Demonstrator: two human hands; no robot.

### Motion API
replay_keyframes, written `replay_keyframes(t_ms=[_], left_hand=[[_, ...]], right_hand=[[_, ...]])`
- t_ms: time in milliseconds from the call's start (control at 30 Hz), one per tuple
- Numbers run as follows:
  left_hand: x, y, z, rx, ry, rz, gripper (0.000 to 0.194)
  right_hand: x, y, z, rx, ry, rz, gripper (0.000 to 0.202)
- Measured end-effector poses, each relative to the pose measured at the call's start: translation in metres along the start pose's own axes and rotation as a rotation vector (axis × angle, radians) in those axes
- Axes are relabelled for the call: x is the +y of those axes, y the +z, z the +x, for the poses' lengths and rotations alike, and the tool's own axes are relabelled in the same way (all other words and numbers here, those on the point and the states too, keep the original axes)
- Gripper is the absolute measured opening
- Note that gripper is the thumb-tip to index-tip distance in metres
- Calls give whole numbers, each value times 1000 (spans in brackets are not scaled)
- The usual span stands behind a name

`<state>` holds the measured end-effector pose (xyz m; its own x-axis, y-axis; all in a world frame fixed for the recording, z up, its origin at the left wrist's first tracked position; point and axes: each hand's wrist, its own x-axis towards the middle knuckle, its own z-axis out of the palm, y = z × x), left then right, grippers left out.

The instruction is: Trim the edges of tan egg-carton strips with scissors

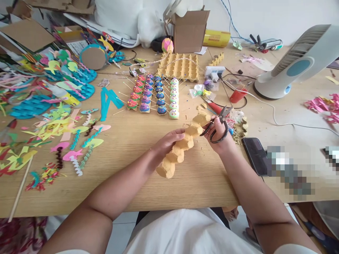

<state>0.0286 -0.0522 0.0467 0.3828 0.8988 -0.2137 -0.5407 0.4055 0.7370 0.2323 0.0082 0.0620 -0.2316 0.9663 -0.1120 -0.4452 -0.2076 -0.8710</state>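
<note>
A strip of yellow egg carton (183, 143) with a row of bumps slants over the table, its far end up and to the right. My left hand (169, 143) grips it near the middle, thumb on top. Scissors (218, 130) with black handles are in my right hand (219, 135), blades pointing up and away, close beside the strip's far end. Fingers of my right hand also come up against the strip's edge; whether they pinch it is hard to make out. Small yellow scraps (202, 106) lie just beyond the strip.
Painted carton strips (160, 95) stuck with pins stand ahead, before a yellow egg tray (178, 67). Paper fish and cuttings (71, 155) cover the left side. On the right are a phone (254, 155), a red cup (238, 94), a white fan (293, 67) and its cable.
</note>
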Motion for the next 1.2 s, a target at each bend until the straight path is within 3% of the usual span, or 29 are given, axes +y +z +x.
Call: replay_keyframes(t_ms=[100,233,367,500,600,733,833,933,1033,1200], left_hand=[[3,-2,-3,-15,-26,14,38],[3,-3,2,87,-15,-34,37],[-13,-4,15,191,155,10,32],[-28,-1,18,178,344,146,57],[-26,4,14,163,516,170,66],[-19,11,11,156,491,8,73],[-16,11,11,183,425,-126,66],[-12,7,11,251,347,-220,50],[-6,4,11,272,311,-289,38],[1,6,9,321,284,-365,34]], right_hand=[[-5,-2,-1,-42,69,53,43],[1,5,-5,-33,195,205,37],[11,15,-8,77,276,302,30],[18,21,-10,123,242,342,24],[21,25,-14,118,199,343,29],[27,34,-24,28,108,277,36],[29,38,-26,21,58,225,44],[27,34,-21,30,38,94,47],[19,22,-14,29,-65,-176,49],[6,6,-12,-170,-223,-745,41]])
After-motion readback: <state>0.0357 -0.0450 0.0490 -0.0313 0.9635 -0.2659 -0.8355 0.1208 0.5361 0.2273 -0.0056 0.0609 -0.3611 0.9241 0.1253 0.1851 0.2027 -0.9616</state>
